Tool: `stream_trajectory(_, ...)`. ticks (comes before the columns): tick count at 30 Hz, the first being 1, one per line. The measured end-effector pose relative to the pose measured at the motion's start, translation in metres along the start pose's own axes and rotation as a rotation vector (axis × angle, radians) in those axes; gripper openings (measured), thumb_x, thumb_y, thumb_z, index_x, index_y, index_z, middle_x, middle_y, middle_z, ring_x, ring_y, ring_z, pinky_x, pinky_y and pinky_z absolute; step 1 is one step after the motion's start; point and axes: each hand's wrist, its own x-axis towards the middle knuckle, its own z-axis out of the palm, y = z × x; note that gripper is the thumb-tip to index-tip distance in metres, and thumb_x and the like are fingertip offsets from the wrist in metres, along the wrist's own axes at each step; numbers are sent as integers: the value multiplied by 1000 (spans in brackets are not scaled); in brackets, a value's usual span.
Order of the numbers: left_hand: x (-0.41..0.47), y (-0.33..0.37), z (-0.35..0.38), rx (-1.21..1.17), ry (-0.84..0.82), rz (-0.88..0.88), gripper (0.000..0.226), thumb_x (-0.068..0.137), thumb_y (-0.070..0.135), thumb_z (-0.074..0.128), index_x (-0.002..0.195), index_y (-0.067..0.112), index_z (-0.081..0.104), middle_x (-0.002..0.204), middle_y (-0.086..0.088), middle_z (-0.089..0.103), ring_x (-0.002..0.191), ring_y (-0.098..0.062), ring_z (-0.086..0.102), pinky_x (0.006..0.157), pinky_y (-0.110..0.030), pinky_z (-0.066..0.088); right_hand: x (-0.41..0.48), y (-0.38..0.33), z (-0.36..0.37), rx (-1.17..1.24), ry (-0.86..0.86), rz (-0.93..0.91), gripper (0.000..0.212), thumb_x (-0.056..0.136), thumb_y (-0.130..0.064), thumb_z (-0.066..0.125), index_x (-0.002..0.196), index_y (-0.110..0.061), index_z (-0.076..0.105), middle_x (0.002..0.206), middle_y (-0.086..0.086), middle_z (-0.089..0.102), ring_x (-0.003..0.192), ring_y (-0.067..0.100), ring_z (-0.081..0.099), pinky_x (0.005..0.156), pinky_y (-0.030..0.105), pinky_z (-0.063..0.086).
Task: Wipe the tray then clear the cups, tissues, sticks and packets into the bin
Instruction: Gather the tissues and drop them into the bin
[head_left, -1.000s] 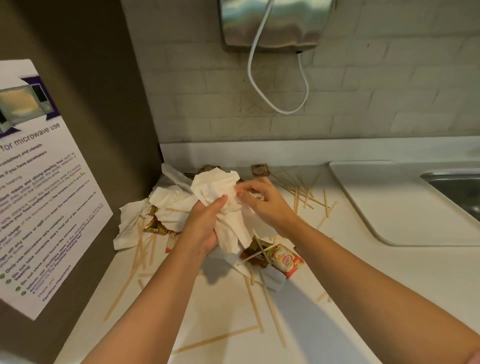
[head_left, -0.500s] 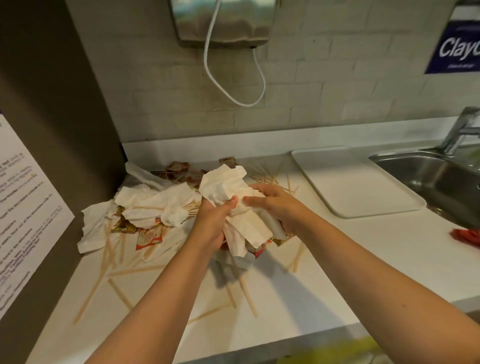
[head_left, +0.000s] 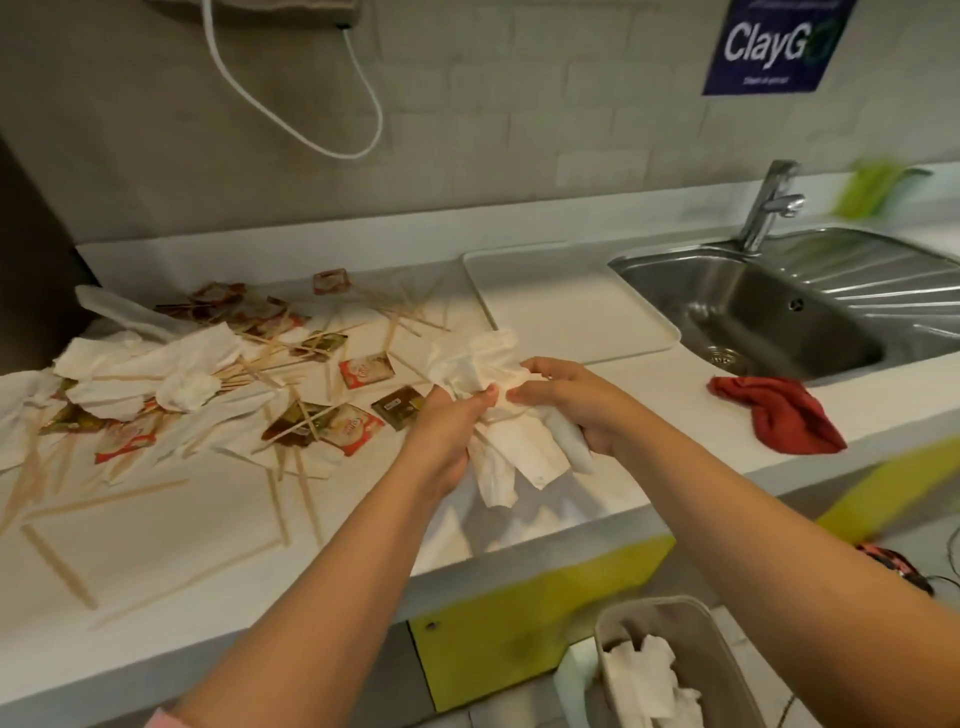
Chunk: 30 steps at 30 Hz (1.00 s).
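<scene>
Rightward since before, the tissue bundle (head_left: 519, 457) hangs near the front of the white desk (head_left: 156, 545), fingers of left hand (head_left: 441, 441) and right hand (head_left: 576, 400) pinching it; bin (head_left: 724, 670) below.

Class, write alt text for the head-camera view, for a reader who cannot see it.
The left hand and right hand grip a crumpled bundle of white tissues above the front edge of the counter. Wooden sticks, packets and loose tissues litter the counter to the left; a white tray, sink and red cloth lie to the right. A bin holding tissues stands below.
</scene>
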Motion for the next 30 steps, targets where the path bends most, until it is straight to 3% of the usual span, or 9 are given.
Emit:
stream_trajectory(4, -16, -40, 46, 130, -92, -35, 33, 92, 2, 52, 125, 6, 54, 116, -12, 65, 102, -26, 64, 90, -37, 51, -42, 24, -51, -32, -9, 92, 13, 87, -3, 56, 95, -12, 62, 87, 7, 68, 79, 21, 65, 68, 28, 53)
stream_trajectory(8, -31, -86, 76, 267, -212, -79, 30, 89, 3, 59, 118, 3, 59, 109, -13, 68, 93, -23, 66, 82, -32, 52, -79, 64, -99, 44, -80, 230, 32, 85, -6, 61, 116, -8, 60, 107, 13, 67, 92, 24, 66, 80, 35, 52)
stream_trajectory(10, -39, -114, 91, 339, -275, -90, 33, 88, 7, 62, 121, 6, 59, 114, -9, 67, 101, -20, 64, 88, -32, 52, -99, 87, -121, 47, -103, 290, 36, 81, -9, 66, 117, -10, 61, 112, 13, 67, 93, 24, 66, 81, 35, 52)
stream_trajectory(14, -51, -171, 121, 479, -407, -119, 40, 87, 20, 63, 127, 23, 57, 124, 4, 62, 114, -12, 58, 99, -35, 47, -131, 139, -159, 118, -111, 409, 65, 51, -22, 86, 111, -12, 65, 107, 14, 69, 90, 24, 68, 80, 36, 53)
stream_trajectory(18, -59, -224, 133, 504, -389, -262, 39, 90, 20, 60, 128, 22, 54, 122, 7, 61, 114, -14, 57, 99, -37, 47, -151, 186, -178, 146, -35, 528, 52, 62, -17, 75, 113, -15, 63, 104, 10, 71, 92, 24, 67, 82, 39, 52)
stream_trajectory(21, -57, -258, 131, 491, -344, -411, 44, 89, 18, 60, 132, 20, 50, 128, 3, 59, 118, -18, 56, 100, -38, 47, -157, 217, -184, 137, 33, 595, 61, 65, -14, 71, 123, -13, 53, 117, 13, 64, 104, 30, 62, 91, 43, 50)
stream_trajectory(23, -57, -273, 129, 447, -333, -511, 42, 92, 11, 56, 132, 16, 49, 128, -1, 59, 114, -18, 58, 91, -31, 51, -157, 234, -184, 104, 68, 603, 64, 67, -11, 71, 127, -14, 47, 118, 9, 60, 102, 26, 62, 83, 38, 53)
stream_trajectory(26, -59, -288, 128, 394, -288, -636, 37, 93, 5, 52, 128, 17, 48, 119, -3, 61, 100, -19, 59, 76, -27, 52, -154, 261, -183, 95, 76, 659, 45, 81, -3, 65, 121, -20, 51, 114, 7, 62, 98, 25, 63, 76, 34, 56)
stream_trajectory(30, -59, -311, 122, 409, -202, -763, 38, 94, 10, 51, 131, 16, 46, 119, -4, 60, 103, -23, 57, 82, -36, 50, -149, 294, -181, -25, 110, 799, 26, 82, -5, 62, 105, -17, 59, 109, 13, 64, 96, 29, 62, 81, 39, 53)
